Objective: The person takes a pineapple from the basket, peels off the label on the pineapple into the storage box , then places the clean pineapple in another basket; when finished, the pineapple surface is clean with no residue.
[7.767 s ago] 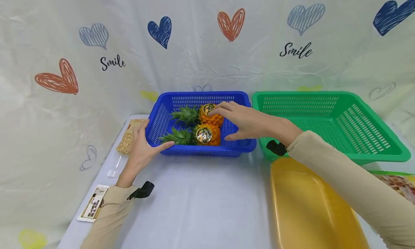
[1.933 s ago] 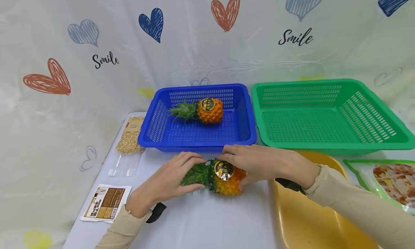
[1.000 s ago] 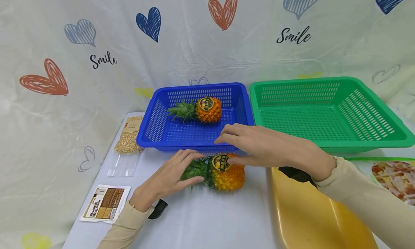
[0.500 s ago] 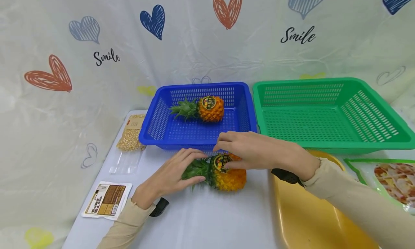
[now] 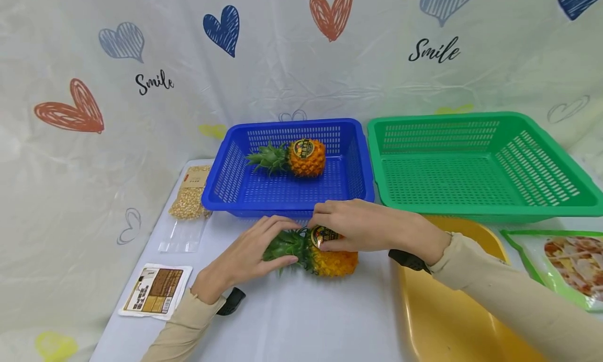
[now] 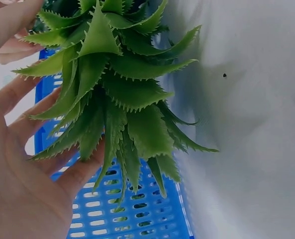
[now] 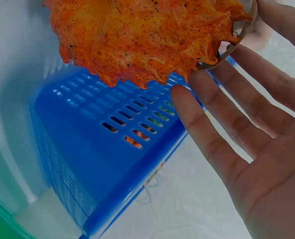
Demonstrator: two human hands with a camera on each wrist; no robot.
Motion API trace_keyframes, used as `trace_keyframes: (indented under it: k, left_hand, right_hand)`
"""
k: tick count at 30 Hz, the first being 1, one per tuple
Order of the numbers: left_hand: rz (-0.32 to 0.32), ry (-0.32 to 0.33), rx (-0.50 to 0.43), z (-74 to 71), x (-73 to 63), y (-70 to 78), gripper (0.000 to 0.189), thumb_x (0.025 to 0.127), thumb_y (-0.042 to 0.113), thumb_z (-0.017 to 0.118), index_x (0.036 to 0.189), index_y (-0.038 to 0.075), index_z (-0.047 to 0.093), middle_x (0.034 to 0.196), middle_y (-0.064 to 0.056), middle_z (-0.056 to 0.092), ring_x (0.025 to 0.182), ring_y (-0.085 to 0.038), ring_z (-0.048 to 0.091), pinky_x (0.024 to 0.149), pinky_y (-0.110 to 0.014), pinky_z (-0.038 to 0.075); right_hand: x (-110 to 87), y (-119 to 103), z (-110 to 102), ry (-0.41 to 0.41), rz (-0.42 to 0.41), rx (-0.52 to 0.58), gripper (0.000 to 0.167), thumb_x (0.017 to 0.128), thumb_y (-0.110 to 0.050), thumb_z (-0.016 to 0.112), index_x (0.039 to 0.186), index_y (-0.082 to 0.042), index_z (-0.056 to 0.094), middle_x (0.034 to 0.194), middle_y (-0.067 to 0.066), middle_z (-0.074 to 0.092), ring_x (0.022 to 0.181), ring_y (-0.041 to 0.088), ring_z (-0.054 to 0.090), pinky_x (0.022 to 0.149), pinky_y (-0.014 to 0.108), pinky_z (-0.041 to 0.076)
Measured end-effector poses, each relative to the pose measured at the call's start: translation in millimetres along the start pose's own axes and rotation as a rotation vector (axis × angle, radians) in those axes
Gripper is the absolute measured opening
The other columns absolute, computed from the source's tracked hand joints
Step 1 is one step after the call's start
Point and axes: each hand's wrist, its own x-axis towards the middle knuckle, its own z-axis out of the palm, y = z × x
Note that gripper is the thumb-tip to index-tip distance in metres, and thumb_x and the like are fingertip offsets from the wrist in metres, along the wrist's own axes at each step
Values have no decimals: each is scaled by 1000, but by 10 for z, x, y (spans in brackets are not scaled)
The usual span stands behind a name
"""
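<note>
An orange-yellow pineapple with a green leaf crown lies on the white cloth in front of the blue basket. My left hand holds it by the crown, thumb on the near side and fingers on the far side. A round black-and-gold label sits on top of the fruit. My right hand is at this label, thumb and fingertips at its edge; the right wrist view shows the label's rim between them. A second labelled pineapple lies inside the blue basket.
A green basket stands right of the blue one. In front of it are a yellow tray and a green-edged food packet. At left lie a bag of yellow grains and a flat white-and-brown packet.
One pineapple came out of the blue basket onto the cloth. My right hand lifted off its body, then came back down onto the label. The left hand has stayed at the crown.
</note>
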Motion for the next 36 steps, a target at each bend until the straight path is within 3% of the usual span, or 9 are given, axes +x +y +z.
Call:
trace_keyframes:
  k: [10, 21, 27, 36]
  left_hand:
    - [-9, -9, 4, 37, 5, -2, 56, 99, 42, 73, 147, 21, 55, 146, 5, 54, 136, -17, 51, 113, -44, 45]
    - [-18, -17, 18, 32, -3, 12, 55, 99, 41, 73, 147, 20, 55, 146, 3, 54, 134, -19, 52, 111, -44, 47]
    - [-26, -18, 21, 17, -16, 17, 55, 100, 41, 72, 147, 21, 55, 146, 3, 54, 135, -19, 52, 112, -45, 47]
    - [0, 5, 27, 6, -15, 25, 54, 99, 41, 73, 147, 20, 56, 145, 3, 55, 135, -19, 52, 111, -44, 47]
  right_hand:
    - [-11, -5, 9, 24, -10, -4, 27, 101, -29, 73, 119, -9, 73, 102, -2, 61, 87, 11, 57, 70, 22, 54]
    - [-25, -6, 0, 118, -87, -29, 22, 94, -17, 81, 112, -8, 74, 98, -1, 58, 81, 9, 54, 66, 19, 51]
    - [-63, -22, 0, 219, -162, 8, 11, 94, -6, 79, 101, -12, 74, 93, -2, 62, 78, 8, 59, 69, 20, 54]
    - [-267, -56, -10, 306, -219, 119, 14, 93, 1, 77, 94, -12, 72, 93, -5, 64, 76, 2, 57, 66, 17, 52]
